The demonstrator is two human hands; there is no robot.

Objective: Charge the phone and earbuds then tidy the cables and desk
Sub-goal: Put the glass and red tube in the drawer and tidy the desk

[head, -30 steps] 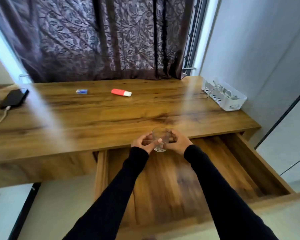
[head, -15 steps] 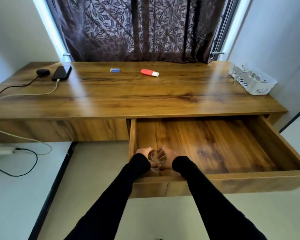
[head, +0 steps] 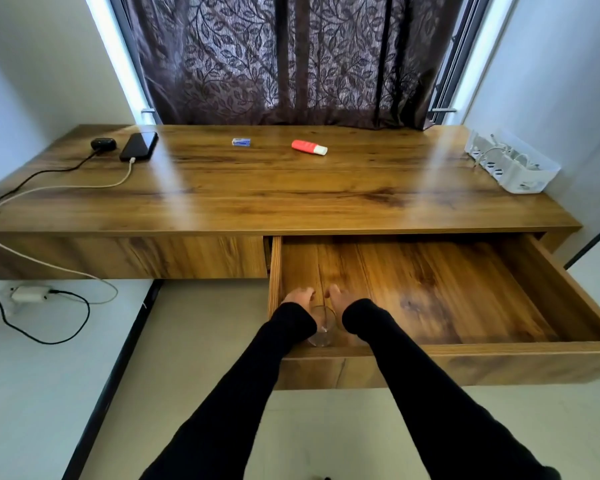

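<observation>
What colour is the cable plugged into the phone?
White or cream. The cable runs from the phone off the desk's left edge; head view, the only one, shows it.

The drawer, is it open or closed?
Open. The drawer sticks far out from the desk, so its wooden bottom shows, and a glass stands inside near the front.

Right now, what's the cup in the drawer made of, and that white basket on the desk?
The cup looks like clear glass: the drawer's wood grain shows straight through it, and its rim glints. The white basket looks like matte plastic, probably moulded, with neat slots cut in its thin wall. The drawer seems glossy wood or wood-look laminate; the picture can't settle which.
</observation>
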